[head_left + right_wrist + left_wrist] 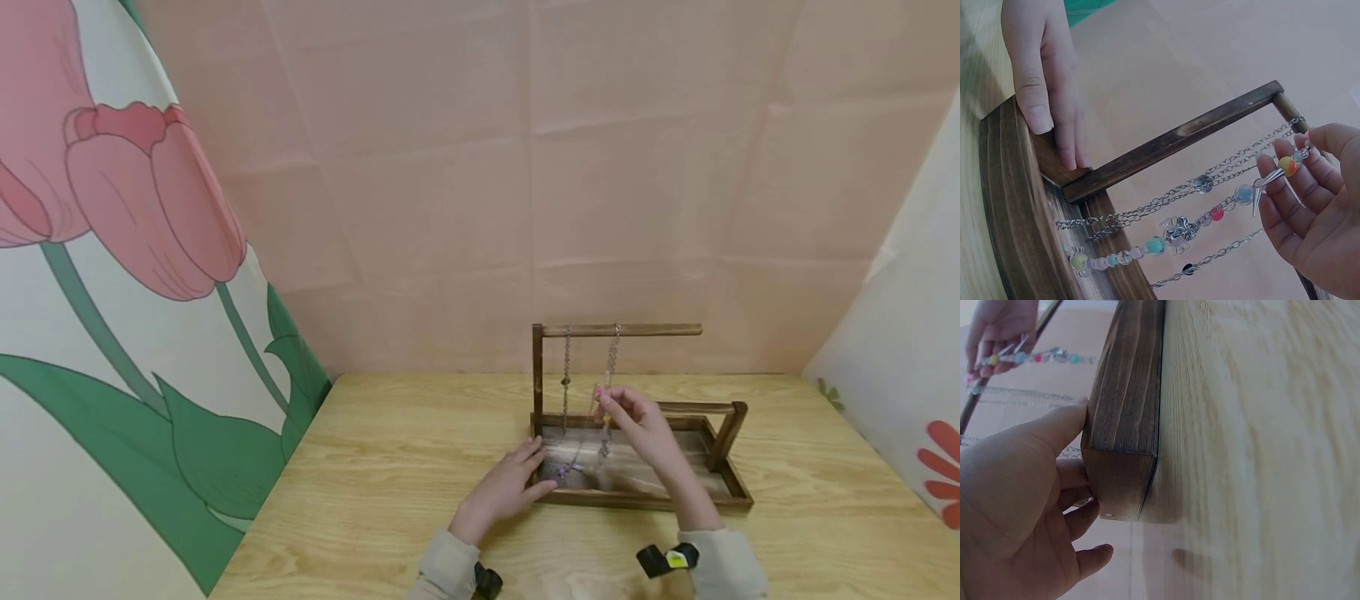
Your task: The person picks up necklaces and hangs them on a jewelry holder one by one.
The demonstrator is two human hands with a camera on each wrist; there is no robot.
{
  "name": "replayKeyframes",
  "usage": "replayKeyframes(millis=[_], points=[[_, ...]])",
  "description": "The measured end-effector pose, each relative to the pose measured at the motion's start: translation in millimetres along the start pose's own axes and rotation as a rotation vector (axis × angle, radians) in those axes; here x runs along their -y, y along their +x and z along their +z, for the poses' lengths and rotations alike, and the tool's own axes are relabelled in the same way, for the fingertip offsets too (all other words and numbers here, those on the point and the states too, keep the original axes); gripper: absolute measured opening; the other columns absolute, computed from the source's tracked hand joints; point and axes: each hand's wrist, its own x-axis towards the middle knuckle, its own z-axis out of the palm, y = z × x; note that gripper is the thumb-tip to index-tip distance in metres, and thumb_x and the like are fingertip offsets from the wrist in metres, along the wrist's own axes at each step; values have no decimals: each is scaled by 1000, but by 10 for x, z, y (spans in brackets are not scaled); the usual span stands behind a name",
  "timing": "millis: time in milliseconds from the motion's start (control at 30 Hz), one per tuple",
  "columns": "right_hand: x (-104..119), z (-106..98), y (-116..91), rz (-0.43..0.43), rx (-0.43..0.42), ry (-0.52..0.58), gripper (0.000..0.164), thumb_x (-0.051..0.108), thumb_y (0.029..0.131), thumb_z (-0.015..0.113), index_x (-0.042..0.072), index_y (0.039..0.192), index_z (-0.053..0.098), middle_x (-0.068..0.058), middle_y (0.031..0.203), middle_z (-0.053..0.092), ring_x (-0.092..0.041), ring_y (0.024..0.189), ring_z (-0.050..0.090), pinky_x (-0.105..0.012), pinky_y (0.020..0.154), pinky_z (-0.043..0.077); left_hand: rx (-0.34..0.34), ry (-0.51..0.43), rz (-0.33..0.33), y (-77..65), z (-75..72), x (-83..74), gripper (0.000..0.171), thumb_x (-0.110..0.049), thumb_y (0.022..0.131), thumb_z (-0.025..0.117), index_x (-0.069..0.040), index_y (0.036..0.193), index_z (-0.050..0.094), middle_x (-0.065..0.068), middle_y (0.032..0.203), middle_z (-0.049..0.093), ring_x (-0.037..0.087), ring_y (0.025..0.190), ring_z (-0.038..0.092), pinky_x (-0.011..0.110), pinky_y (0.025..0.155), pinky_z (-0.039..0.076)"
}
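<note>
My left hand rests at the left end of a dark wooden jewelry stand, its thumb on the front wall and its fingers against the end wall. With thumb and fingertips, my right hand pinches a beaded necklace below the stand's tall bar. Coloured beads, silver spikes and a metal charm show along this strand in the right wrist view. Silver chain hangs over the bar above the right hand. To its left hangs a thinner chain with a dark bead.
In the tray base, a purple charm lies near the left hand. A lower bar on a right post runs along the tray. Underneath is a light wooden table, with a pink cloth behind.
</note>
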Motion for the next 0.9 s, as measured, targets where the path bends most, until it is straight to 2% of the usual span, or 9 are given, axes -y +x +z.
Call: replayKeyframes(millis=[167, 300, 500, 900], points=[[25, -20, 5, 33, -13, -29, 32, 31, 98, 46, 2, 102, 59, -14, 92, 65, -12, 87, 60, -22, 75, 50, 12, -13, -6, -8, 4, -18, 66, -53, 95, 36, -8, 144, 32, 4, 155, 19, 22, 142, 18, 44, 113, 24], [64, -29, 16, 38, -14, -31, 33, 34, 98, 46, 4, 103, 58, -13, 93, 65, -14, 89, 60, -23, 76, 50, 11, -6, -2, -8, 10, -20, 65, -51, 96, 38, -8, 144, 33, 4, 154, 20, 21, 142, 18, 43, 113, 25], [125, -45, 48, 38, -17, -41, 34, 35, 98, 45, 4, 105, 58, -17, 95, 64, -19, 90, 60, -19, 78, 49, 8, -4, 8, -5, 6, -23, 64, -51, 96, 36, -8, 144, 33, 5, 154, 20, 20, 142, 18, 44, 113, 26], [170, -78, 127, 26, -32, -45, 38, 35, 98, 45, -1, 106, 57, -16, 94, 64, -13, 89, 60, -14, 80, 47, 19, -3, -17, -1, -17, -19, 65, -52, 96, 35, -9, 145, 32, 2, 155, 19, 18, 142, 16, 41, 114, 25]])
